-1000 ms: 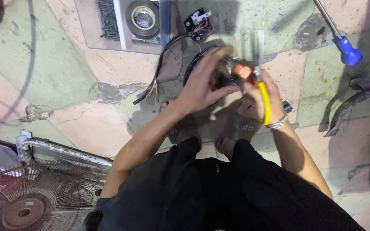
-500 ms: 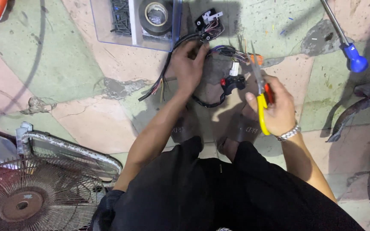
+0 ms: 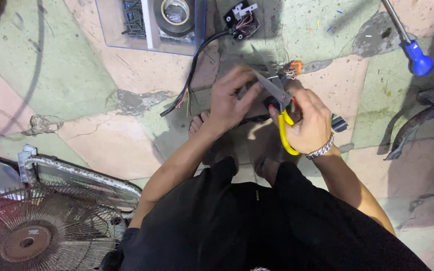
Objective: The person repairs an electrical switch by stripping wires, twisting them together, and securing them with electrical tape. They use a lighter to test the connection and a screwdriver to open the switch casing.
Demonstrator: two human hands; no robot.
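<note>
- Wire bundle [image 3: 277,80] at centre, just beyond the knees: light, limp, best pinched near its orange connector [image 3: 295,65]
- Left hand [image 3: 231,98] clamped on the wires
- Right hand [image 3: 305,120] closed round yellow-handled scissors [image 3: 277,100], blades parted at the wires

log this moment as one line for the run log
left hand: steadies wire bundle | right hand: holds yellow-handled scissors, blades at wires | nearby: tape roll in clear tray, blue-handled screwdriver
</note>
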